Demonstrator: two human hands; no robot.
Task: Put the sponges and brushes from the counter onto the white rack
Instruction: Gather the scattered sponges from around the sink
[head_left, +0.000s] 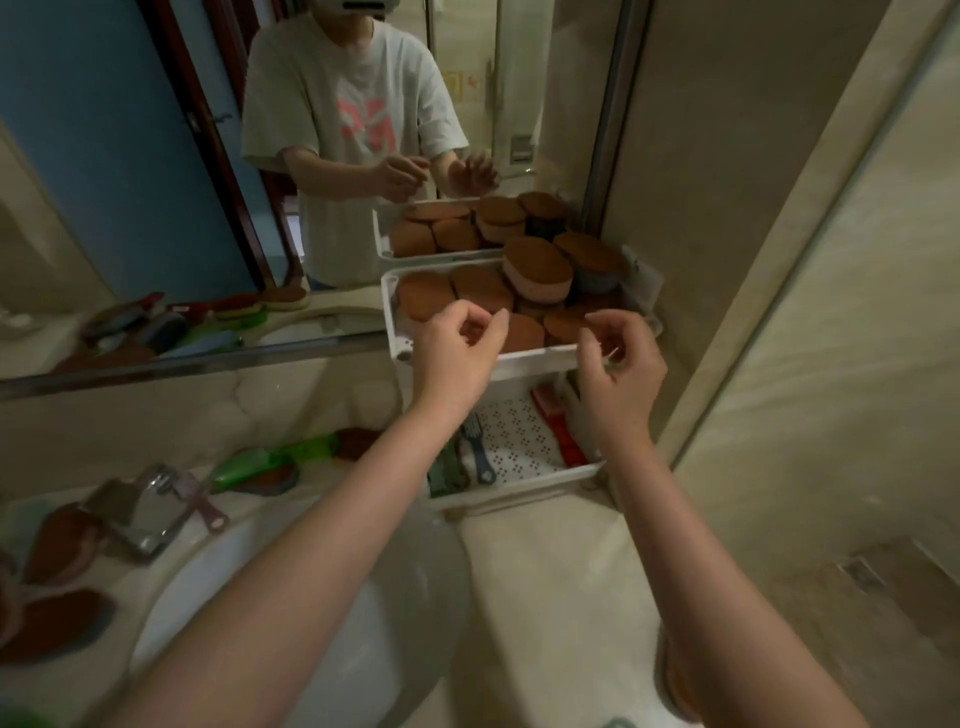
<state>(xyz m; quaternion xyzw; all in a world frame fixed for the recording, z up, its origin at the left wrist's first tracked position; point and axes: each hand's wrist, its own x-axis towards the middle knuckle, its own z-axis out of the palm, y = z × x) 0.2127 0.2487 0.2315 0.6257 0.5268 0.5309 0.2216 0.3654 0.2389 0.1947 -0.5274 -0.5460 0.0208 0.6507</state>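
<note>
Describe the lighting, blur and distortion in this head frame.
Head view: dim, warm light; soft focus throughout; wide-angle bending curves the mirror edge and wall lines; sponges at lower left smear at the rim; both hands, left and right, stay readable.

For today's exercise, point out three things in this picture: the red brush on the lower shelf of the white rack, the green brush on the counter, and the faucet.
red brush (558, 427), head view, on its handle.
green brush (260, 462), head view, on its green body.
faucet (148, 512), head view, on its chrome top.

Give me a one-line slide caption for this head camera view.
Both empty hands, left and right, hover before the two-tier white plastic rack stacked with brown oval sponges.
</note>
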